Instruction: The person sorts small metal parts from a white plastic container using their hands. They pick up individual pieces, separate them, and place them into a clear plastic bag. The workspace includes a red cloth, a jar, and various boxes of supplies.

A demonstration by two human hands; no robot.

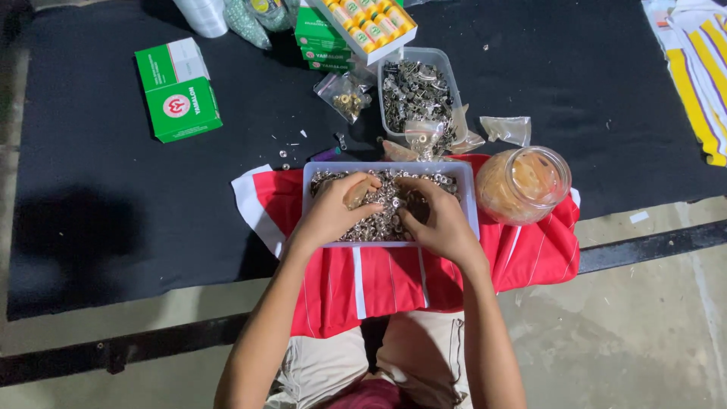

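Observation:
A clear plastic tray [307,198] full of small silver metal fasteners [386,216] rests on a red cloth with white stripes [530,254]. My left hand [333,212] lies in the tray's left half, fingers curled over the fasteners and around something small and tan. My right hand [439,220] reaches into the right half, fingers bent down among the pieces. Whether it grips any I cannot tell.
A second clear tub [453,76] of metal parts stands behind. A round jar [522,185] sits to the right on the cloth. Green boxes [178,91], a box of thread spools [371,23] and small plastic bags [344,95] lie on the black mat [113,197]. Striped fabric [700,68] lies far right.

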